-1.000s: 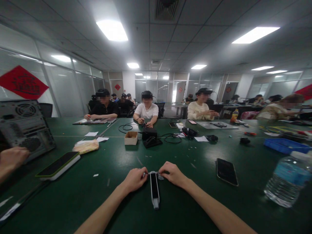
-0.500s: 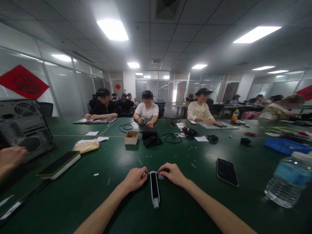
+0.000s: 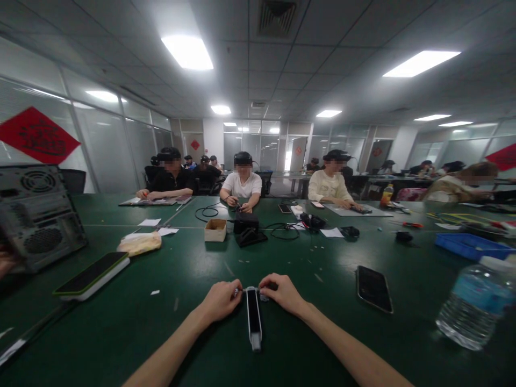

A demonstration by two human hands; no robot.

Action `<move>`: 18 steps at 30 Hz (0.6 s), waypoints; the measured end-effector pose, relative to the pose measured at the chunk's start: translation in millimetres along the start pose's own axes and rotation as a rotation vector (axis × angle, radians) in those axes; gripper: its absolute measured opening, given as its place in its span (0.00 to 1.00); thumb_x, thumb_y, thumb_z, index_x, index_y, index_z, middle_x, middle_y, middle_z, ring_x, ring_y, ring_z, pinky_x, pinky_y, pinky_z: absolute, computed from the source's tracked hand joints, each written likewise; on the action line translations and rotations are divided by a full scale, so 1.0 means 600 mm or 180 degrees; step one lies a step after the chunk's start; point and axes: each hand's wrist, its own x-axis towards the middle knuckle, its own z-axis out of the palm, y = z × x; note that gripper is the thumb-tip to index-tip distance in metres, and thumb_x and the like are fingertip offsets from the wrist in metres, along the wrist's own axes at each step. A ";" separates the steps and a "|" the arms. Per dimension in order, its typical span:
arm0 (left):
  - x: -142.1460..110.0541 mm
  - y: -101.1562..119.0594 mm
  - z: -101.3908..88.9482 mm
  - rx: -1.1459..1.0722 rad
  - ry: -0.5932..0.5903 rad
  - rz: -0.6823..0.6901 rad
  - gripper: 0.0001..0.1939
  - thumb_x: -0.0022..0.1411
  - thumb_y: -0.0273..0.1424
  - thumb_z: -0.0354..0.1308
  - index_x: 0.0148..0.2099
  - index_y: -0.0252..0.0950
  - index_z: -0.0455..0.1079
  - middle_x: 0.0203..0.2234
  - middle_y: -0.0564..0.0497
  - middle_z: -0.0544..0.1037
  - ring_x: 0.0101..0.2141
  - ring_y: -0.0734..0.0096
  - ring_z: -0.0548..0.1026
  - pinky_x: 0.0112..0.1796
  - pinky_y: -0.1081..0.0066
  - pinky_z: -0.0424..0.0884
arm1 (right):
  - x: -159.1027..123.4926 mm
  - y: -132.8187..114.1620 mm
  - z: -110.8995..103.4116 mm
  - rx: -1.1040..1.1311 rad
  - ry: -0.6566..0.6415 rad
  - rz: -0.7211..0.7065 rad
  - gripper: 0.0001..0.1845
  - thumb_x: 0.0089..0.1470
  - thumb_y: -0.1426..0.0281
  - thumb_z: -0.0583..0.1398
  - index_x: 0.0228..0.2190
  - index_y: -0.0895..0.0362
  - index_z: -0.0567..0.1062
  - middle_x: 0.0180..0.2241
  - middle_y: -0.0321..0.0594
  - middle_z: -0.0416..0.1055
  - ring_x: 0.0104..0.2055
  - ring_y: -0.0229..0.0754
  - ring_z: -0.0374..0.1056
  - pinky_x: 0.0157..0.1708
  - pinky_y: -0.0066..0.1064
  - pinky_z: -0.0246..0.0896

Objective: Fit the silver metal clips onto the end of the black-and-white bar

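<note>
A slim white-edged device (image 3: 253, 314) with a long black face and a grey end lies on the green table in front of me, its grey end toward me. At its far end, my left hand (image 3: 221, 299) is closed in a pinch on the left side. My right hand (image 3: 282, 293) pinches at the opposite side, thumb and fingertips together. Small greyish pieces show at both sets of fingertips, too small to name. Whether they are joined to the device I cannot tell.
A dark phone (image 3: 374, 288) and a water bottle (image 3: 471, 303) stand to the right, near a blue tray (image 3: 471, 246). At left are a green-edged phone on a white block (image 3: 92, 277), a plastic bag (image 3: 140, 244) and a computer case (image 3: 44, 217). A small box (image 3: 215, 230) sits ahead; people work opposite.
My hands stay at the device's far end with hardly any movement. Across the table at right, a person's hands have come down onto a board. Another person's hand at far left has drawn back.
</note>
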 end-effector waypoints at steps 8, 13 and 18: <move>-0.001 0.002 -0.001 0.0022 0.0015 0.0009 0.10 0.64 0.34 0.45 0.42 0.39 0.66 0.30 0.52 0.75 0.31 0.69 0.73 0.32 0.74 0.62 | -0.002 -0.007 -0.003 -0.0038 -0.0059 -0.0031 0.07 0.51 0.70 0.62 0.34 0.57 0.75 0.34 0.36 0.72 0.35 0.38 0.67 0.36 0.27 0.62; -0.002 0.005 -0.005 -0.0042 -0.0055 -0.0019 0.10 0.64 0.34 0.45 0.42 0.39 0.66 0.30 0.52 0.75 0.31 0.70 0.73 0.32 0.74 0.62 | -0.003 -0.010 -0.004 -0.0039 -0.0128 0.0007 0.07 0.52 0.70 0.61 0.35 0.57 0.75 0.35 0.36 0.72 0.36 0.37 0.67 0.36 0.27 0.62; -0.002 0.007 -0.007 0.0040 0.0000 0.0026 0.10 0.63 0.33 0.45 0.42 0.39 0.66 0.29 0.52 0.76 0.30 0.69 0.73 0.33 0.73 0.63 | 0.000 0.003 0.003 -0.0134 -0.0087 -0.0050 0.06 0.52 0.70 0.61 0.34 0.56 0.75 0.34 0.36 0.72 0.35 0.37 0.66 0.36 0.28 0.62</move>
